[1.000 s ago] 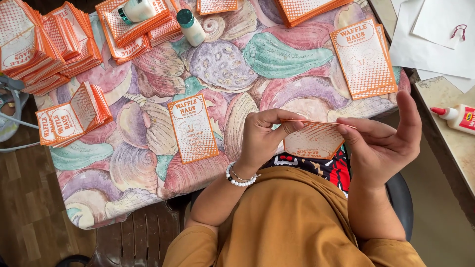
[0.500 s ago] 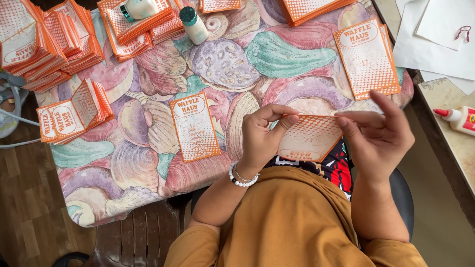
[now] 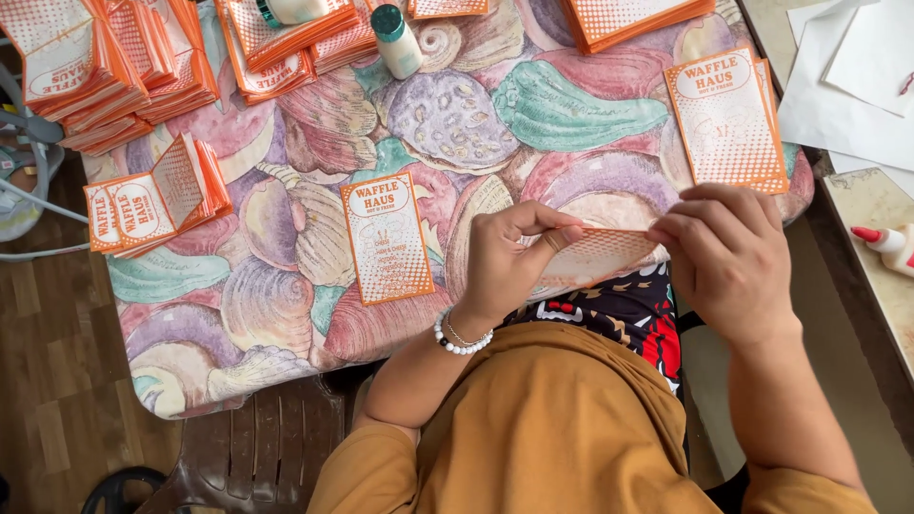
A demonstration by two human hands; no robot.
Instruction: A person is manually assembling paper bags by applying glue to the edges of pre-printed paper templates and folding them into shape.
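Hands, left hand (image 3: 505, 262) and right hand (image 3: 728, 257), pinch opposite edges of an orange paper bag (image 3: 602, 255) above the table's (image 3: 286, 324) near rim.

An orange-and-white paper bag (image 3: 600, 255) sits near centre, pinched flat between the left hand (image 3: 505, 262) and right hand (image 3: 728, 257). At nine o'clock of it lies a flat bag (image 3: 386, 238), rectangular with an orange dotted pattern. At two o'clock lies another flat bag (image 3: 728, 119). Stacks of the same bags (image 3: 105, 67) crowd ten o'clock, and a small fanned pile (image 3: 157, 195) lies farther left.
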